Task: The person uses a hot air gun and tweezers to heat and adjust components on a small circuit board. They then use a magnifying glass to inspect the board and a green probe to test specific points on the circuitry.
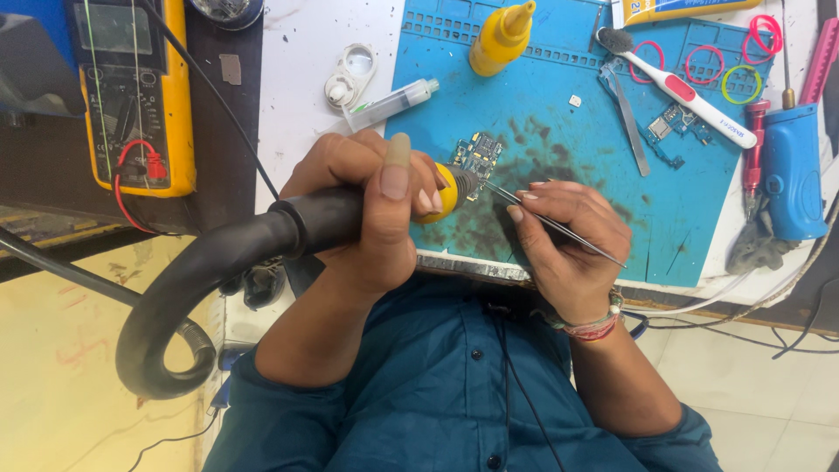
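Observation:
My left hand (377, 205) grips the black handle of a hot-air tool (301, 223), with its thick hose curling down to the left. The tool's yellow tip (452, 188) points at a small circuit board (478, 154) lying on a stained blue work mat (559, 122). My right hand (568, 240) pinches thin metal tweezers (501, 191), their tips reaching toward the lower edge of the board, close to the tool's tip.
A yellow multimeter (131, 87) with leads sits far left. On and around the mat are a yellow squeeze bottle (500, 39), a syringe (389, 105), a toothbrush (677, 87), spare tweezers (631, 122), another board (673, 122), coloured rubber bands (741, 83) and a blue tool (793, 170).

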